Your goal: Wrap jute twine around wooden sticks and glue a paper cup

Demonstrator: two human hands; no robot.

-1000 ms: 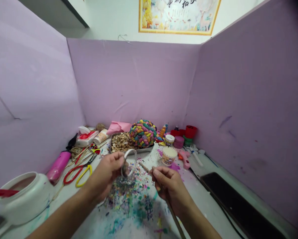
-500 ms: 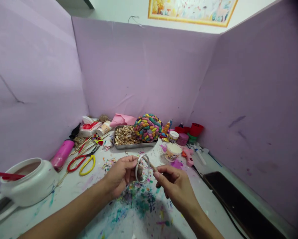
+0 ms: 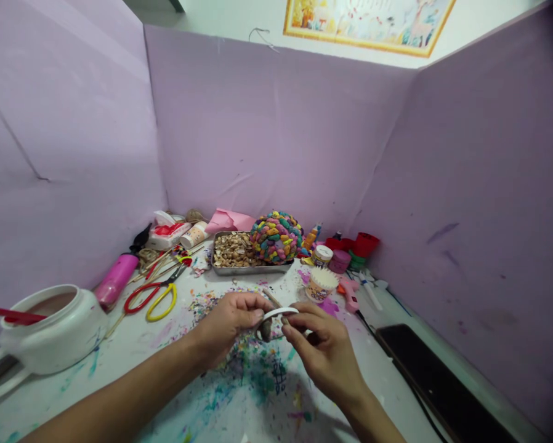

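Note:
A thin white ring (image 3: pixel 279 312) is held above the paint-stained table, tilted so that it shows nearly edge-on. My left hand (image 3: pixel 233 323) pinches its left side between thumb and fingers. At the ring's right side, the fingers of my right hand (image 3: pixel 320 344) are closed on it. A short brown stick (image 3: pixel 271 298) pokes up behind the ring; which fingers bear it is hidden. Within the ring, close to my left fingertips, shows a small grey-brown lump (image 3: pixel 266 330).
Behind my hands stand a metal tray (image 3: pixel 239 271) of wood-like chips and a multicoloured ball (image 3: pixel 276 237). Scissors (image 3: pixel 159 298) and a white pot (image 3: pixel 50 344) lie leftward. A paper cup (image 3: pixel 321 283), pink glue gun (image 3: pixel 349 292) and black slab (image 3: pixel 443 375) are rightward.
The ring has tipped from upright to nearly edge-on. My right hand has come up to the ring's right side, and the stick now points up behind it.

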